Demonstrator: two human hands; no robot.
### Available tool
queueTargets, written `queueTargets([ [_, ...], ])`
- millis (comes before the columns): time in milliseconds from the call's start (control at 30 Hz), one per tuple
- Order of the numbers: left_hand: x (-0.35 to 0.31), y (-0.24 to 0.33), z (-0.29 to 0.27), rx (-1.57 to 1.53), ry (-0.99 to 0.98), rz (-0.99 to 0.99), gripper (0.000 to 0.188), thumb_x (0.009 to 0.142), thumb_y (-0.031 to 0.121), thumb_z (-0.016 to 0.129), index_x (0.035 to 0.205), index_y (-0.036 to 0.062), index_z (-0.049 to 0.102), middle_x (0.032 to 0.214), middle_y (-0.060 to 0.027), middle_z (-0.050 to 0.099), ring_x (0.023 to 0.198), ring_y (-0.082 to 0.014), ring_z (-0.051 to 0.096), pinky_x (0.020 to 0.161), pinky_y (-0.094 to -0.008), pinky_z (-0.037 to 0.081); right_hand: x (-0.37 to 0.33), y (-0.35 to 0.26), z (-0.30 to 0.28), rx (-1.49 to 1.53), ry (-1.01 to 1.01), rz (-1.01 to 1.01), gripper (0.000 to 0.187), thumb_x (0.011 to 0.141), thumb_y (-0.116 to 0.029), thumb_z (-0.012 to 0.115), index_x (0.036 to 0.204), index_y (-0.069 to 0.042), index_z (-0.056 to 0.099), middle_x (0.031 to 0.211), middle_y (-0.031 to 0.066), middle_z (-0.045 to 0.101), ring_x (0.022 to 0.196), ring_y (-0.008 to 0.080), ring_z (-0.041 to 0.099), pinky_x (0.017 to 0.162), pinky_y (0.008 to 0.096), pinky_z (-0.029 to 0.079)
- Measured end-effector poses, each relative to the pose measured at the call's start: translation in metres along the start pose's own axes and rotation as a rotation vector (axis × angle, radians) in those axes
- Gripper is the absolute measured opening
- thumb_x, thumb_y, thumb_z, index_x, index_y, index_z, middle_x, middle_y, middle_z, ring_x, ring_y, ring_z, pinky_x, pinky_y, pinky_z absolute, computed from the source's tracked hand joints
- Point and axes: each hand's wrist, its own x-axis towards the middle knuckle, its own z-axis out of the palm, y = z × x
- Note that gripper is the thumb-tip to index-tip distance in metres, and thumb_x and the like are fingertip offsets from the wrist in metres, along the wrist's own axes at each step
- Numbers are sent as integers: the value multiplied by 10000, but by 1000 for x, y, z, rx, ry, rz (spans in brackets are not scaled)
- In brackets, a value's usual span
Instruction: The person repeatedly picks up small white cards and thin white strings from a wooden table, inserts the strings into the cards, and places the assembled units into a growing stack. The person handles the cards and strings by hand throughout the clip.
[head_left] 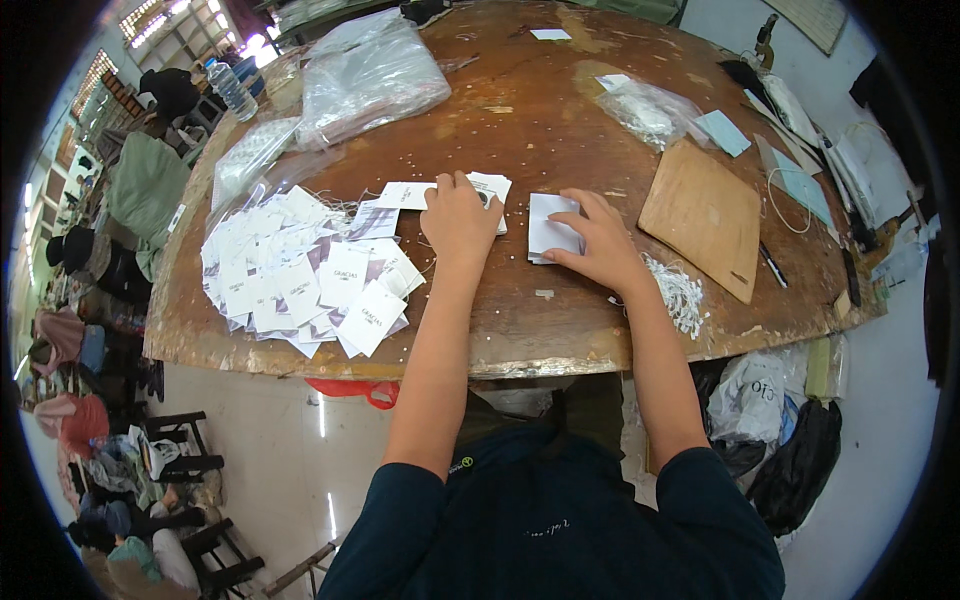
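Observation:
My left hand is on a small stack of printed white paper tags, its fingers bent over the near left part of them and hiding some. Another tag lies just left of that hand. My right hand curves over the right side of a neat stack of blank white cards. Its thumb and fingers are apart, at the stack's right part. Left of my left hand spreads a big loose heap of white printed tags, some with thin strings showing behind.
A bundle of white strings lies right of my right forearm, with a wooden board beyond it and a pen beside that. Clear plastic bags and a water bottle stand at the far left of the wooden table.

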Motion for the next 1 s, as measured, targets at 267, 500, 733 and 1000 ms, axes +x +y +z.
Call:
queueTargets([
  [267, -6, 6, -5, 35, -46, -17, 574, 761, 520, 742, 1026, 13, 694, 1073, -115, 619, 937, -298, 649, 686, -425, 571, -1, -4, -1, 2, -16, 31, 464, 749, -360, 780, 1106, -79, 689, 1381, 148, 503, 1316, 340, 434, 1086, 445, 347],
  [500, -4, 2, -3, -9, -57, -29, 548, 771, 493, 743, 1052, 25, 693, 1084, -113, 624, 951, -305, 650, 705, -440, 572, -2, -6, -1, -13, 3, 28, 462, 742, -348, 786, 1101, -75, 688, 1380, 138, 508, 1312, 336, 438, 1083, 448, 351],
  [733, -3, -1, -15, -78, -44, -8, 550, 785, 447, 756, 1101, 3, 679, 1097, -133, 627, 1030, -309, 619, 814, -422, 546, -2, -6, 1, -20, 31, 2, 453, 747, -349, 782, 1098, -77, 689, 1366, 145, 515, 1297, 337, 448, 1062, 448, 368],
  [1000, -14, -28, -28, -1187, 57, -257, 604, 756, 267, 845, 1234, -22, 616, 1125, -132, 605, 1028, -214, 618, 862, -332, 509, -4, -2, 1, 38, 81, 9, 447, 758, -346, 778, 1097, -69, 683, 1311, 145, 538, 1252, 331, 486, 1039, 440, 389],
])
